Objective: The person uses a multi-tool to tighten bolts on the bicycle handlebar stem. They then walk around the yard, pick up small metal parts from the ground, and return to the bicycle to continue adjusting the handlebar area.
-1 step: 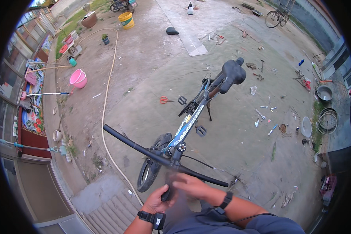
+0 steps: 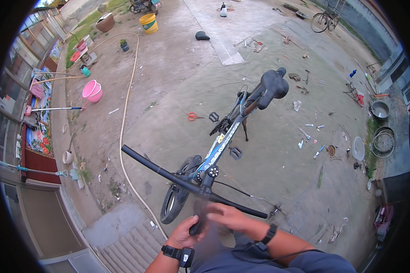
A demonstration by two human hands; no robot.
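With 12 o'clock at the top of the view, the left hand (image 2: 184, 232) is near 6 o'clock, and its fingers curl tight around a small dark thing (image 2: 195, 226). The right hand (image 2: 228, 217) is just to the 5 o'clock side of it. Its fingers are bent and reach to the top end of the dark thing, but that spot is blurry, so one cannot tell if they pinch it or only touch it. Both wrists wear black bands.

Just past the hands is a bike. Its black handlebar (image 2: 157, 170) runs from 9 o'clock to 5 o'clock, its front wheel (image 2: 171, 204) is at 7 o'clock, and its black seat (image 2: 274, 84) is at 2 o'clock.

Farther off, orange scissors (image 2: 193, 116) lie on the ground a little toward 11 o'clock from the middle, and a wrench (image 2: 304, 133) lies at 3 o'clock. A pink bucket (image 2: 92, 92) is at 10 o'clock. Far away, a loose dark seat (image 2: 202, 36) lies at 12 o'clock, and a yellow bucket (image 2: 148, 23) stands at 11 o'clock
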